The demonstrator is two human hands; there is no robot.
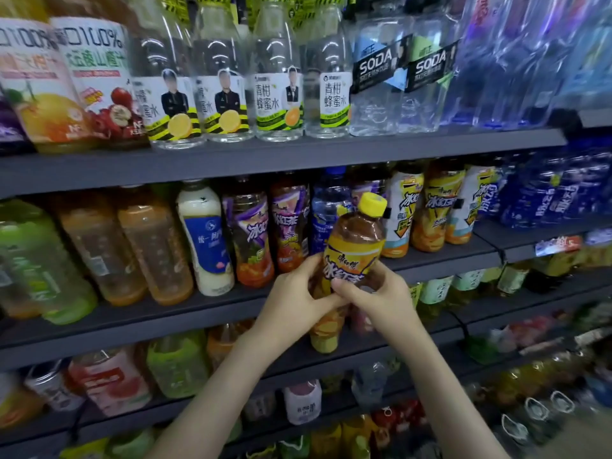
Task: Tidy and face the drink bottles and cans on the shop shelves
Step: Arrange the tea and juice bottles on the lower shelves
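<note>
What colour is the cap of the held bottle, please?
Yellow cap on the brown tea bottle; head view.

A bottle (359,228) of brown liquid is topped by a yellow cap (373,204) and wrapped in a yellow label (344,255) with blue lettering. Dark grey shelves (265,157) are seen. Upper-centre clear bottles (175,94) are banded with yellow-and-black stripes; blurred bottles (546,197) at right seem blue.

Bright, even shop light from above and front, no hard shadows. White glare streaks on the clear bottles (218,61) and soda bottles (377,94) up top. Lower shelves (364,354) dimmer, murky. Strong wide-angle bowing: top shelf edge (265,160) curves, left juice bottles (39,87) lean. Sharpest mid-frame, yellow-capped bottle (356,246) label readable. Blue bottles (546,193) at right and bottom corners smeared, soft. Fine print mushy everywhere.
</note>
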